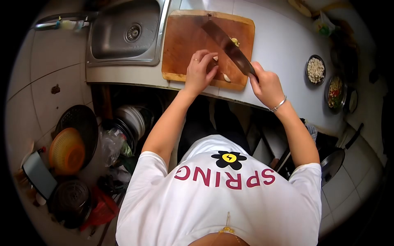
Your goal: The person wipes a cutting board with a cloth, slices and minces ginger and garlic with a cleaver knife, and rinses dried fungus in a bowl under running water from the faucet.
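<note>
My right hand (267,85) grips the handle of a cleaver (227,45). The broad dark blade slants up and left over a wooden cutting board (180,37). On the board, my left hand (199,73) has its fingers curled, with a pale garlic clove (215,58) at the fingertips, left of the blade. Another garlic clove (225,77) lies near the board's front edge, between my hands. A small heap of chopped garlic (235,42) sits on the far side of the blade, near the board's right edge.
A steel sink (123,53) borders the board on the left. To the right on the white counter stand a bowl of white diced food (315,70) and a bowl of mixed chopped food (335,92). Below are an orange basket (67,151) at left and a pan (332,164) at right.
</note>
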`<action>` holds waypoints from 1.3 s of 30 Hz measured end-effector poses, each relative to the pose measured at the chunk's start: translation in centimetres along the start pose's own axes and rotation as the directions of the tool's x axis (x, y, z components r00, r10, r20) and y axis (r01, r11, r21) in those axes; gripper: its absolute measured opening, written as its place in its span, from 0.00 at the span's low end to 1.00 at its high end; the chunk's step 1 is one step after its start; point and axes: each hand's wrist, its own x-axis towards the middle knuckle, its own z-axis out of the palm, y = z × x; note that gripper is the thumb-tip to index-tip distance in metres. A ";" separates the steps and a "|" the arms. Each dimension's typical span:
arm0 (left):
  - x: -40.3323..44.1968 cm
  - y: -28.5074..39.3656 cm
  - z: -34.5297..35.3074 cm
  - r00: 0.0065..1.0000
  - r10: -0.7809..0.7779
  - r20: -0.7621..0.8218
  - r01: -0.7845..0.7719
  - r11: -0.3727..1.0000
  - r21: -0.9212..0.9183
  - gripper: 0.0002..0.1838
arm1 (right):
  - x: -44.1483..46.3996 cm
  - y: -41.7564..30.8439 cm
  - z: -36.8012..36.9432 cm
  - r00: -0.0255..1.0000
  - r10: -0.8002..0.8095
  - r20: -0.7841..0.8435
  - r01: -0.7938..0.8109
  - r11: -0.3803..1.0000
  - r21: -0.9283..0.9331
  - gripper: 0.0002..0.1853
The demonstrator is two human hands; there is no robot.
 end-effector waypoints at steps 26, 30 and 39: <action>44.9 -15.4 -29.0 0.688 0.556 -0.467 -0.049 0.677 0.734 0.14 | -6.5 -3.4 -0.3 0.795 0.586 -0.158 -0.583 0.809 0.071 0.13; 33.5 -7.6 -18.5 0.816 0.506 -0.279 -0.523 0.852 0.014 0.09 | -5.7 -3.5 0.1 0.809 0.509 -0.294 -0.526 0.850 0.026 0.18; 3.4 -0.8 -2.4 0.742 0.415 0.527 -0.284 0.906 -0.314 0.16 | -7.4 -4.7 -0.7 0.874 0.459 -0.161 -0.405 0.869 0.284 0.35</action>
